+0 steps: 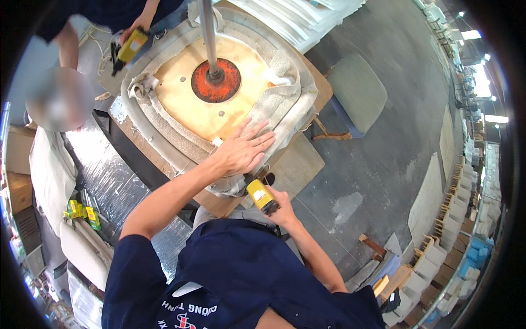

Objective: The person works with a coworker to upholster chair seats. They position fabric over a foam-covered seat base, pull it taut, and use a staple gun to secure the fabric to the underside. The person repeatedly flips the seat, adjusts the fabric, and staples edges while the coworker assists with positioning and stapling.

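An upturned seat (181,96) of pale plywood lies on the workbench, with beige fabric (276,107) folded over its edges. An orange-red round plate (216,82) and a metal pole (208,33) stand at its centre. My left hand (244,149) presses flat on the fabric at the seat's near edge, fingers spread. Just below that edge, my right hand (283,211) grips a yellow staple gun (262,196), its nose pointing up toward the fabric. At the far left corner, another person's hand (137,24) holds a second yellow tool (131,46).
The wooden workbench (298,164) juts out over a grey floor. A green cushioned stool (357,90) stands to the right, white panels (296,19) are stacked behind, and chair frames (438,247) line the far right. Small green-yellow boxes (82,213) lie on a foil-covered surface (104,170) at left.
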Tool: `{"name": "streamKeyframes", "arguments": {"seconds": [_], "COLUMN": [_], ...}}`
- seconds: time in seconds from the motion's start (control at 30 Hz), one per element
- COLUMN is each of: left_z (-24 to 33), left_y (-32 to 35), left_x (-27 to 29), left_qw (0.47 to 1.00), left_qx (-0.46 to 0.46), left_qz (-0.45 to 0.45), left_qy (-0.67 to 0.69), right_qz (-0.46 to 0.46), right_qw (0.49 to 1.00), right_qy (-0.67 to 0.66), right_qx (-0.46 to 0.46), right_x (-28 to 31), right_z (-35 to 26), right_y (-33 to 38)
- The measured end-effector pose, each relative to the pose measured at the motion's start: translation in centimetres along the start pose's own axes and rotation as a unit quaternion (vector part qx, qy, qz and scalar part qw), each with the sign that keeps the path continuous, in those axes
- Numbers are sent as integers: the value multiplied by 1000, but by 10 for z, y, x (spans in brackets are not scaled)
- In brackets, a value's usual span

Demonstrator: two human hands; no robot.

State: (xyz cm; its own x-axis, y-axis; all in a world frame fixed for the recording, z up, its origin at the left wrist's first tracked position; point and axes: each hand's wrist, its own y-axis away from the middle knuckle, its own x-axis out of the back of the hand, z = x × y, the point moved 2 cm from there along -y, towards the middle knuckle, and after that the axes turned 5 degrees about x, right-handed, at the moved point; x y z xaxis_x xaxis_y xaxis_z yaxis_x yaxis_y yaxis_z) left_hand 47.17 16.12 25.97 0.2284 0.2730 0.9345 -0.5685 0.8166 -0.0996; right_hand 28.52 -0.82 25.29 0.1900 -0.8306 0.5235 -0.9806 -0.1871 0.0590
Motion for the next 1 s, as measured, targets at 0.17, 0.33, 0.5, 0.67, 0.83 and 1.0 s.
{"name": "streamKeyframes", "arguments": {"seconds": [0.17,0.33,0.5,0.67,0.83,1.0], "left_z": [9,40,73,67,74,87], "left_y": [-1,10,17,25,43,15], "left_x": [7,-6,-17,-11,-46,-44], "left_qw": [993,957,922,915,898,863], "left_qx": [53,181,282,334,382,405], "left_qz": [-42,-32,-33,37,155,287], "left_qy": [-94,-223,-263,-224,-155,-95], "right_qz": [-54,-8,25,18,0,53], "right_qw": [996,991,978,949,946,944], "right_qy": [28,12,128,55,26,66], "right_qx": [-59,-135,-166,-311,-323,-319], "right_x": [51,122,176,223,253,252], "right_z": [1,68,173,269,300,316], "right_y": [4,57,96,85,30,-32]}}
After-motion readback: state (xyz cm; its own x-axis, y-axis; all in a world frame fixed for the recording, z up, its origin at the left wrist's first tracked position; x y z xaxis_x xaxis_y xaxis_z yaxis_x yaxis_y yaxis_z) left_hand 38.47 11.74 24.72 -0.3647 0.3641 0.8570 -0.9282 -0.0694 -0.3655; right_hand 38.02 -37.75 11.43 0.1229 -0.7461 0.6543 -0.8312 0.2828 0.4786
